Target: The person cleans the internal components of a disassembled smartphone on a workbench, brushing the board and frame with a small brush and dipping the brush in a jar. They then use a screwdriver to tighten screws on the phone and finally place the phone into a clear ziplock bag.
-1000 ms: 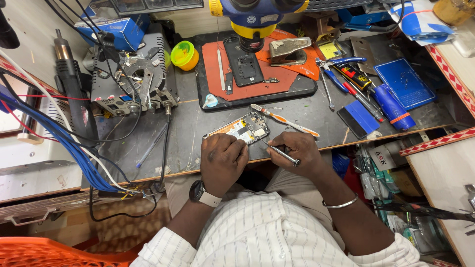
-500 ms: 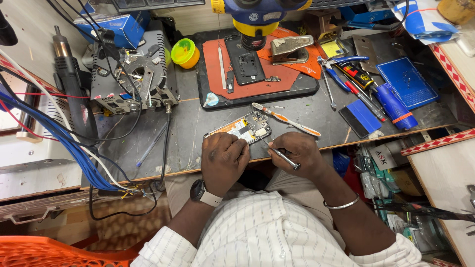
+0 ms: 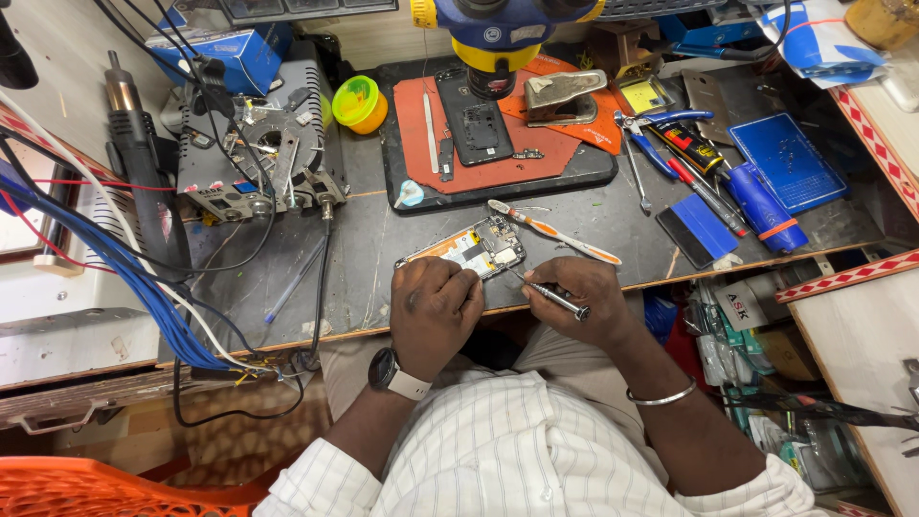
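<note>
Right hand (image 3: 582,299): fingers closed around a small metal screwdriver (image 3: 558,300), tip angled up-left toward the opened phone (image 3: 471,251). Bangle on the right wrist.

Left hand (image 3: 436,304): fingers curled together, pressing down on the near edge of the opened phone; cannot tell whether it pinches anything else. Watch on the left wrist.

Opened phone: lies flat on the dark desk (image 3: 383,278) near its front edge, circuit board and orange interior exposed, just ahead of both hands.

Just beyond the phone: an orange-and-white toothbrush (image 3: 555,233), lying diagonally.

Farther back: black tray with red mat (image 3: 421,144), carrying a second dark phone body (image 3: 476,122) under the blue-yellow microscope head (image 3: 498,24).

Right side of desk: pliers, red-handled screwdrivers, blue squeegee (image 3: 706,228), blue parts tray (image 3: 787,161).

Left side: grey metal unit with wires (image 3: 258,144), yellow-green round pot (image 3: 359,102), hot-air handle (image 3: 134,144), blue cable bundle (image 3: 144,287).
</note>
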The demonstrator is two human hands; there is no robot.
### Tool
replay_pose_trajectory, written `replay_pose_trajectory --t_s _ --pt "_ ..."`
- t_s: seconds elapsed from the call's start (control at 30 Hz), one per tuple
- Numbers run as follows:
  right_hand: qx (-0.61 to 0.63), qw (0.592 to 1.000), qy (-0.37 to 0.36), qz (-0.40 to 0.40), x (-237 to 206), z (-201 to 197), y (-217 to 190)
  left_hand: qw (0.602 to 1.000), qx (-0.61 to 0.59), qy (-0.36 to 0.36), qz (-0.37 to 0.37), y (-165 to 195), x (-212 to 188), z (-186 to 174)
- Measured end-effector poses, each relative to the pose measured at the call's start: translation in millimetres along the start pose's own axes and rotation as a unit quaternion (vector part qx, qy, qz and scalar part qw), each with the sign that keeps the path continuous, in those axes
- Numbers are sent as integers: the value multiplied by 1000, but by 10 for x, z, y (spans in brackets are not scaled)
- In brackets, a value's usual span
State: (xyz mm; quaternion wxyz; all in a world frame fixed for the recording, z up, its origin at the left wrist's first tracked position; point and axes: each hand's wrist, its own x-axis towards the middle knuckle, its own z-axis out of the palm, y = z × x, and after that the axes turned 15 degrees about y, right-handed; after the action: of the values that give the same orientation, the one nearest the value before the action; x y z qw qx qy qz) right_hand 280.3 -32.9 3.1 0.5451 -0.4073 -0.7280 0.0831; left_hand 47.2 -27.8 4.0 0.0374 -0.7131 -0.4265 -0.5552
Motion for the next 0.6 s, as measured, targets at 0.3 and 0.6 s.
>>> replay_pose_trajectory --t_s 0.3,0.6 --pt "9 1000 -13 4 20 4 4 1000 1 4 -1 -9 -15 18" --pt "27 999 -36 25 53 4 -18 1000 6 -4 -2 -10 -19 15"
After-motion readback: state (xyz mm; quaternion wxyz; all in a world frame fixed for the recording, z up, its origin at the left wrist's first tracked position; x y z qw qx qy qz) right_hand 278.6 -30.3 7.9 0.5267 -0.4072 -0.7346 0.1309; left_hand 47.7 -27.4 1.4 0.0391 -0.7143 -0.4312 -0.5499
